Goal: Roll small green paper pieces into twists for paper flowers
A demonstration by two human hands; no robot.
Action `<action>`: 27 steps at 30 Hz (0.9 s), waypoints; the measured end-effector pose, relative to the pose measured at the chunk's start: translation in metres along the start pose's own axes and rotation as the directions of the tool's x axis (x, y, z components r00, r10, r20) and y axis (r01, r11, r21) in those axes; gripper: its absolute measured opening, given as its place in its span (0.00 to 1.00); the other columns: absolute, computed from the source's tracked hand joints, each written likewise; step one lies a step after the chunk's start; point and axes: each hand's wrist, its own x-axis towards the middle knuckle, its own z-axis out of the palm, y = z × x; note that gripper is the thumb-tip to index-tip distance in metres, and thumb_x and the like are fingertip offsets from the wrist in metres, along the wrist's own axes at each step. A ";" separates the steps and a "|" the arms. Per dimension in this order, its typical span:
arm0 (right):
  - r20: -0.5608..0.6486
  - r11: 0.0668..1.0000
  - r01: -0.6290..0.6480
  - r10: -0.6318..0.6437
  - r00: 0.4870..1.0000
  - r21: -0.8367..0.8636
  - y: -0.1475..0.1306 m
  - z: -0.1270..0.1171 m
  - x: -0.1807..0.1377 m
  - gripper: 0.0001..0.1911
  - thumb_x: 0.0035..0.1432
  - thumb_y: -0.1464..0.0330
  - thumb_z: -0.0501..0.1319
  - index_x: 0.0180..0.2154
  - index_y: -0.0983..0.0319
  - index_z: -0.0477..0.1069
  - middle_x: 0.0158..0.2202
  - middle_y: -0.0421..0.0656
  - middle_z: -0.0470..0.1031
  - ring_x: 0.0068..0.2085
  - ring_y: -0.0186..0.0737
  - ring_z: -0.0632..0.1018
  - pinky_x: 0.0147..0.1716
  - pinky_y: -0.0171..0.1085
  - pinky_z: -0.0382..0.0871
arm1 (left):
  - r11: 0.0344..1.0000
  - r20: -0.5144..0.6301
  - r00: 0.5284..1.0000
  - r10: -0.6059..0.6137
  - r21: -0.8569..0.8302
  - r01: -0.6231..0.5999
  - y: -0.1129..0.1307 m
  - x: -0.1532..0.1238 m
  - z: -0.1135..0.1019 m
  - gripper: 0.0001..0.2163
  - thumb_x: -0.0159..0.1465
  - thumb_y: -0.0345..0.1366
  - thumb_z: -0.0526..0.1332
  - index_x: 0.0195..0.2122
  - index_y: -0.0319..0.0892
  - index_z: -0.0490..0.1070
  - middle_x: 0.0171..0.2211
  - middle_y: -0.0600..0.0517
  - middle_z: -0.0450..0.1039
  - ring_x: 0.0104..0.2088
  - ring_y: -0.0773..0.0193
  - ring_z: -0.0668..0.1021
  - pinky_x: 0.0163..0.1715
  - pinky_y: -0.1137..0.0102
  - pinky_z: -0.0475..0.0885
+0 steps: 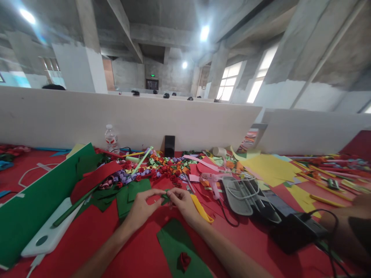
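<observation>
While both hands meet above the red desk (139, 251), the right hand (184, 202) pinches a small green piece (165, 197) between thumb and fingertips. The left hand (144, 205) holds the piece's other side, its thumb and index finger curved around with their tips on it. The piece, which looks like paper, sits between the two hands, raised over the desk; its exact shape is too small to tell. Handling it well would seem to call for a light pinch, one hand steadying while the other shapes, since a hard squeeze could crease it. Keeping the forearms lifted would likewise spare the dark red folded flower (183, 261), which rests on a green sheet (171, 239) between them. Just beside the right hand lies a yellow strip (203, 210); near the left, dark green squares (139, 188) overlap. Farther out, a pink glue gun (213, 185) stands to the right, best given room because its tip may be hot. Beyond spreads a heap of small colourful pieces (156, 166).
</observation>
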 end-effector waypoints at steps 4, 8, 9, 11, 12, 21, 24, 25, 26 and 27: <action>-0.027 0.998 0.036 -0.035 0.999 0.059 -0.001 0.003 0.000 0.18 0.55 0.54 0.64 0.34 0.64 0.75 0.24 0.40 0.76 0.26 0.36 0.76 0.30 0.34 0.70 | 0.985 -0.105 0.990 -0.094 -0.152 0.077 -0.008 0.003 0.003 0.09 0.58 0.38 0.65 0.37 0.40 0.79 0.35 0.48 0.81 0.36 0.57 0.82 0.39 0.67 0.76; -0.070 0.996 0.077 -0.079 0.994 -0.038 -0.001 0.006 -0.003 0.17 0.54 0.55 0.66 0.35 0.64 0.77 0.25 0.42 0.77 0.27 0.38 0.77 0.31 0.36 0.72 | 0.975 -0.138 0.982 -0.132 -0.196 0.103 -0.011 0.006 0.002 0.10 0.56 0.39 0.67 0.36 0.40 0.80 0.33 0.48 0.82 0.35 0.57 0.82 0.38 0.67 0.77; -0.080 0.993 0.088 -0.095 0.992 -0.083 -0.002 0.006 -0.004 0.17 0.55 0.55 0.65 0.35 0.64 0.77 0.25 0.42 0.77 0.27 0.38 0.77 0.30 0.36 0.72 | 0.974 -0.137 0.981 -0.137 -0.199 0.108 -0.011 0.006 0.002 0.10 0.56 0.40 0.67 0.36 0.40 0.80 0.33 0.48 0.82 0.35 0.56 0.82 0.38 0.67 0.77; -0.082 0.967 0.142 -0.162 0.983 -0.213 -0.004 0.005 -0.006 0.16 0.58 0.57 0.63 0.34 0.63 0.78 0.26 0.43 0.78 0.28 0.39 0.77 0.30 0.35 0.71 | 0.972 -0.133 0.979 -0.152 -0.202 0.123 -0.010 0.005 0.002 0.11 0.55 0.41 0.67 0.36 0.40 0.80 0.34 0.47 0.82 0.36 0.56 0.82 0.38 0.67 0.77; -0.071 0.939 0.182 -0.211 0.975 -0.293 -0.006 0.004 -0.006 0.15 0.59 0.58 0.62 0.34 0.63 0.78 0.27 0.43 0.78 0.28 0.39 0.76 0.30 0.35 0.70 | 0.969 -0.129 0.978 -0.164 -0.206 0.135 -0.009 0.005 0.002 0.11 0.55 0.41 0.67 0.36 0.40 0.80 0.34 0.47 0.82 0.36 0.56 0.82 0.38 0.67 0.77; 0.128 0.684 0.440 -0.458 0.880 -0.581 -0.012 -0.007 -0.008 0.11 0.65 0.64 0.57 0.40 0.58 0.78 0.33 0.44 0.78 0.33 0.39 0.77 0.34 0.34 0.69 | 0.924 -0.062 0.960 -0.272 -0.294 0.243 -0.010 0.003 0.002 0.15 0.54 0.41 0.69 0.40 0.40 0.81 0.37 0.46 0.83 0.37 0.56 0.82 0.38 0.68 0.77; 0.124 0.664 0.428 -0.454 0.882 -0.613 -0.010 -0.006 -0.008 0.11 0.65 0.64 0.57 0.39 0.58 0.78 0.32 0.44 0.78 0.32 0.38 0.77 0.33 0.34 0.69 | 0.948 -0.076 0.970 -0.232 -0.241 0.208 -0.010 0.004 0.001 0.14 0.54 0.40 0.69 0.39 0.39 0.81 0.36 0.46 0.83 0.37 0.55 0.82 0.40 0.65 0.77; 0.123 0.659 0.423 -0.451 0.884 -0.622 -0.009 -0.006 -0.008 0.11 0.65 0.65 0.57 0.39 0.58 0.78 0.31 0.44 0.77 0.32 0.38 0.77 0.32 0.34 0.69 | 0.953 -0.082 0.971 -0.223 -0.229 0.200 -0.011 0.004 0.001 0.13 0.54 0.39 0.69 0.39 0.39 0.80 0.36 0.46 0.83 0.37 0.55 0.82 0.41 0.65 0.77; 0.125 0.654 0.421 -0.450 0.885 -0.629 -0.009 -0.005 -0.008 0.10 0.65 0.65 0.57 0.39 0.58 0.77 0.31 0.44 0.77 0.31 0.38 0.77 0.32 0.34 0.69 | 0.955 -0.084 0.972 -0.218 -0.223 0.195 -0.011 0.004 0.001 0.13 0.53 0.38 0.69 0.39 0.39 0.80 0.37 0.45 0.83 0.37 0.55 0.82 0.41 0.65 0.77; 0.124 0.650 0.420 -0.450 0.884 -0.634 -0.009 -0.005 -0.008 0.10 0.64 0.65 0.57 0.39 0.59 0.77 0.31 0.44 0.77 0.31 0.38 0.76 0.32 0.34 0.68 | 0.956 -0.080 0.974 -0.213 -0.222 0.191 -0.011 0.003 0.002 0.13 0.53 0.38 0.68 0.39 0.39 0.80 0.37 0.45 0.82 0.38 0.55 0.82 0.41 0.65 0.76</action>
